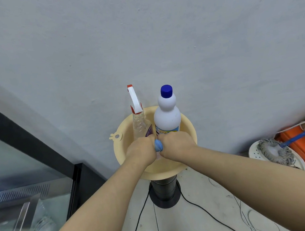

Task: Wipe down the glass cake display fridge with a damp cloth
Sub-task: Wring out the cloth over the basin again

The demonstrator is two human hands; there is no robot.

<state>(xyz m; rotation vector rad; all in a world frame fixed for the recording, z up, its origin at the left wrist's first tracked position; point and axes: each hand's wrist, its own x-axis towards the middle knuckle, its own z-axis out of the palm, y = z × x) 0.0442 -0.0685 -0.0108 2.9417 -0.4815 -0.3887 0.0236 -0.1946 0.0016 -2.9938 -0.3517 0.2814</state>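
Standing in cream basin (pixel 190 128): spray bottle (pixel 138 124), white bottle (pixel 167 117); blue cloth (pixel 158 145) gripped above.

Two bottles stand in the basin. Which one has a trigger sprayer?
The clear bottle on the left, topped by a white and red trigger. The opaque white bottle beside it, on the right, carries a plain blue cap instead.

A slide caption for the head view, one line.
Left hand and right hand squeeze a blue cloth over a cream basin.
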